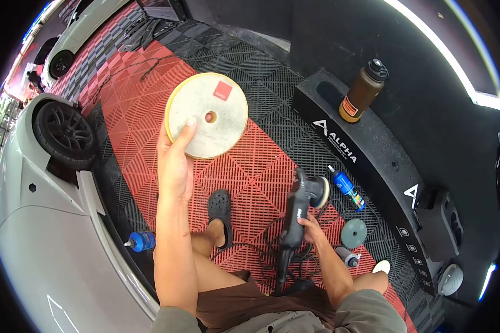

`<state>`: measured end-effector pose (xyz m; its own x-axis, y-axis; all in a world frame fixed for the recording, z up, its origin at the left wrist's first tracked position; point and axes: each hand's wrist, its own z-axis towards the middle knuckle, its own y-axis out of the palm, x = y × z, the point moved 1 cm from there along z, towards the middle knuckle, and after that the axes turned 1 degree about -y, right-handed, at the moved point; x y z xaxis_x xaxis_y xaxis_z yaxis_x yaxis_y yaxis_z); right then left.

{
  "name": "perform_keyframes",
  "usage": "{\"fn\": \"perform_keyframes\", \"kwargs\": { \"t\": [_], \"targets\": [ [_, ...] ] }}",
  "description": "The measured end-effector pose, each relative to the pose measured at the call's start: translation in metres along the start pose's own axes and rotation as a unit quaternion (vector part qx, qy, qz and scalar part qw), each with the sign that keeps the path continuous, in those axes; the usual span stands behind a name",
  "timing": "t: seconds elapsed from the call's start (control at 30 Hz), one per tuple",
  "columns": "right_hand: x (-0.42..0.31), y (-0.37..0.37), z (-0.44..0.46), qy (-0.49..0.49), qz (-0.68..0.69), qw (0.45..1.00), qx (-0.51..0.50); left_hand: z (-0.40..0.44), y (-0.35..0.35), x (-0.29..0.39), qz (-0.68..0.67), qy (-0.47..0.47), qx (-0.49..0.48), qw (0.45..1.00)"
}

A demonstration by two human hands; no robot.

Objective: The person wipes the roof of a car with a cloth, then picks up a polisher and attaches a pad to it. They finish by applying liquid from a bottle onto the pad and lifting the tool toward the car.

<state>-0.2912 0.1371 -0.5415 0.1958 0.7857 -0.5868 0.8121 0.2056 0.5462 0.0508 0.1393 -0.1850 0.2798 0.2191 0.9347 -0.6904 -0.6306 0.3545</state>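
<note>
My left hand (176, 164) holds up a round polishing pad (216, 125), thumb pressed on its pale backing. The pad has a yellow edge, a small hole in the centre and a red square label. Lower and to the right, my right hand (312, 227) is wrapped round the body of a black polishing machine (294, 219). A backing plate or pad with a pale rim sits on the machine's head, turned to the right. The machine's lower end points toward my lap, and a black cord (266, 241) lies coiled around it.
A grey car (50, 205) stands close on my left, a blue bottle (141, 241) beside it. To the right lie another blue bottle (347, 187), a green pad (354, 233) and a grey bottle (347, 256). A brown flask (362, 91) stands on the black ledge (383, 144).
</note>
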Motion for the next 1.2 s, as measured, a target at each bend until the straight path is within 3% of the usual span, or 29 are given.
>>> {"fn": "perform_keyframes", "kwargs": {
  "t": [0.1,0.2,0.23,0.33,0.4,0.47,0.53,0.63,0.67,0.73,0.77,0.9,1.0,1.03,1.2],
  "targets": [
    [-0.025,0.017,-0.027,-0.001,0.121,0.984,-0.133,-0.004,-0.001,-0.007,0.021,0.001,0.031,0.999],
    [-0.050,0.014,-0.026,-0.022,0.062,0.989,-0.130,-0.017,-0.006,-0.007,0.043,-0.004,0.010,0.999],
    [-0.043,0.006,-0.019,-0.050,-0.022,0.998,-0.039,-0.022,-0.006,-0.008,0.037,-0.005,0.011,0.999],
    [-0.041,-0.008,-0.012,-0.132,-0.101,0.986,-0.024,-0.025,-0.006,-0.004,0.036,0.001,-0.009,0.999],
    [-0.060,-0.006,-0.022,-0.132,-0.109,0.983,-0.069,-0.026,-0.006,-0.011,0.038,-0.017,0.000,0.999],
    [-0.080,0.011,-0.051,-0.010,-0.064,0.989,-0.132,-0.025,-0.005,-0.020,0.040,-0.028,-0.002,0.999],
    [-0.105,0.053,-0.074,-0.023,-0.075,0.982,-0.169,-0.021,0.005,-0.027,0.104,-0.014,-0.088,0.991],
    [-0.128,0.089,-0.097,-0.166,0.000,0.930,-0.328,-0.019,0.034,-0.044,0.132,-0.010,-0.136,0.982],
    [-0.130,0.091,-0.100,-0.168,-0.001,0.932,-0.321,-0.021,0.040,-0.052,0.150,-0.033,-0.161,0.975],
    [-0.141,0.102,-0.119,-0.140,0.104,0.884,-0.434,-0.029,0.054,-0.069,0.137,-0.041,-0.202,0.969],
    [-0.149,0.117,-0.140,-0.210,0.052,0.878,-0.426,-0.033,0.060,-0.076,0.145,-0.048,-0.232,0.961],
    [-0.155,0.102,-0.177,-0.128,0.116,0.898,-0.404,-0.052,0.080,-0.102,0.099,-0.109,-0.353,0.924],
    [-0.145,0.085,-0.192,-0.193,0.118,0.914,-0.337,-0.068,0.090,-0.115,0.096,-0.102,-0.403,0.905],
    [-0.143,0.082,-0.193,-0.257,0.054,0.896,-0.357,-0.074,0.092,-0.118,0.088,-0.163,-0.418,0.889],
    [-0.126,0.060,-0.195,-0.251,0.146,0.910,-0.296,-0.105,0.100,-0.155,0.113,-0.142,-0.465,0.866]
  ]
}}
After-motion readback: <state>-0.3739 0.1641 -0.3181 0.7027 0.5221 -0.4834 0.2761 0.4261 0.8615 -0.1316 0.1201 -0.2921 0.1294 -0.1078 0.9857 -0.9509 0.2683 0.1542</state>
